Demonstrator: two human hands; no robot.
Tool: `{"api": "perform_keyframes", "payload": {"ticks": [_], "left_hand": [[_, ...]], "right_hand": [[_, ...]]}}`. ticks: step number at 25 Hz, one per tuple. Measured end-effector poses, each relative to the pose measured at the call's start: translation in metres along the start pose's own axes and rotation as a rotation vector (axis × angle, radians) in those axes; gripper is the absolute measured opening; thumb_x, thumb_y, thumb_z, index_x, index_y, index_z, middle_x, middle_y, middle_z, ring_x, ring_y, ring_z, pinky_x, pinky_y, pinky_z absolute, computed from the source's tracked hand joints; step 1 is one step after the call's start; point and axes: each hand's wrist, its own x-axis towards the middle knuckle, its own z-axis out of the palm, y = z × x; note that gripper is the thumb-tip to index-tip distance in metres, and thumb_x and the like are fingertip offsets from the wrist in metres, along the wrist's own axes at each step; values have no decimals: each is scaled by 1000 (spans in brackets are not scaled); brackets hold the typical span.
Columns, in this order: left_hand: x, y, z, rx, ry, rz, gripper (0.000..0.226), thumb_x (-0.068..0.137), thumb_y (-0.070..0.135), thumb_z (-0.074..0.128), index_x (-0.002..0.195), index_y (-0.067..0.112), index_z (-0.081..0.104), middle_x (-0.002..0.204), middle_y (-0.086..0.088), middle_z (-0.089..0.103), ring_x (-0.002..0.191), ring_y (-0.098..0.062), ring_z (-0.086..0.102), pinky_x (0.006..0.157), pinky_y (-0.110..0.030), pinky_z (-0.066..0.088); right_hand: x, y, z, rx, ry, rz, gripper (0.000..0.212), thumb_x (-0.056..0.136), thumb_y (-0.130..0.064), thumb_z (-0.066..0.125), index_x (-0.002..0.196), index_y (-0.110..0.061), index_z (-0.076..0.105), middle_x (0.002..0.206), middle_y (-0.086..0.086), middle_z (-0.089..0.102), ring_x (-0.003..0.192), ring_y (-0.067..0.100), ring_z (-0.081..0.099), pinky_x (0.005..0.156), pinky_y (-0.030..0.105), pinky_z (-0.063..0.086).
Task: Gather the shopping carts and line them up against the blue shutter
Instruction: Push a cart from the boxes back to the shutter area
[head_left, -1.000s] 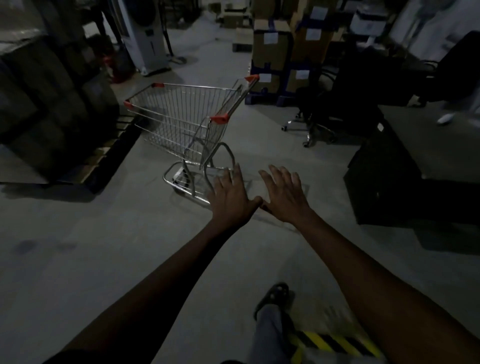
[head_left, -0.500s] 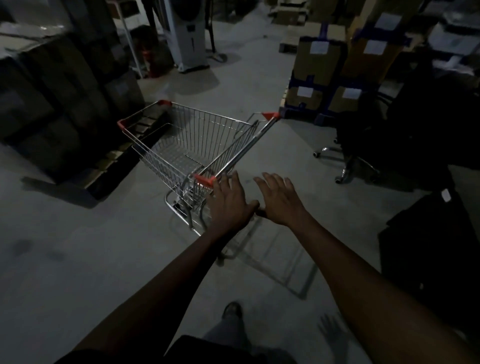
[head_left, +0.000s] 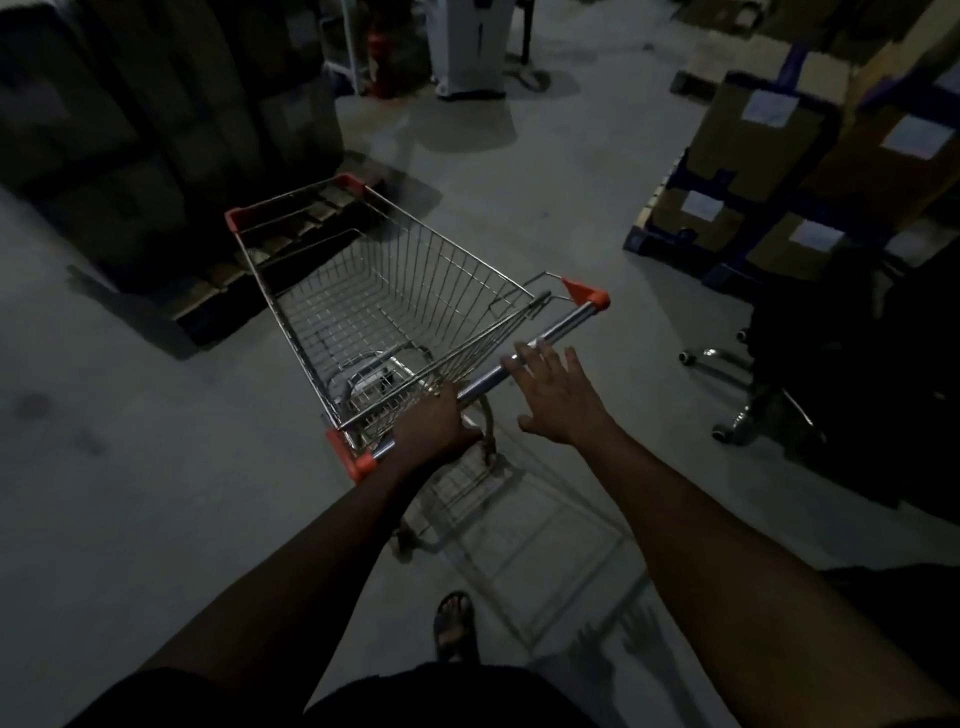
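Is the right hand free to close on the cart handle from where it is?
Probably yes. The right hand is open with fingertips at the handle bar, nothing between them; the left hand already grips the bar nearer the other end.

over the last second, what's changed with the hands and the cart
The person walked up to the shopping cart, which now sits close in front. The left hand, held flat in the air before, has closed over the handle bar. The right hand has reached the bar too, fingers still spread. The cart stays empty, beside the same pallet.
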Motion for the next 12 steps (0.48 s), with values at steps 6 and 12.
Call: {"api": "perform_keyframes", "payload": {"ticks": [6, 12], "left_hand": [[28, 2, -3, -9, -96, -163, 33, 76, 44, 65, 84, 12, 67, 82, -6, 71, 76, -24, 68, 71, -34, 57], [26, 13, -2, 62, -6, -333, 42, 75, 43, 63, 99, 9, 64, 101, -13, 68, 93, -31, 65, 74, -37, 53]], "right_hand": [[69, 39, -11, -18, -15, -188, 36, 77, -36, 65, 108, -22, 56, 112, 7, 62, 108, 30, 55, 98, 44, 33], [96, 58, -13, -10, -41, -377, 27, 78, -40, 62, 98, -21, 65, 100, 5, 68, 96, 28, 64, 74, 34, 48]]}}
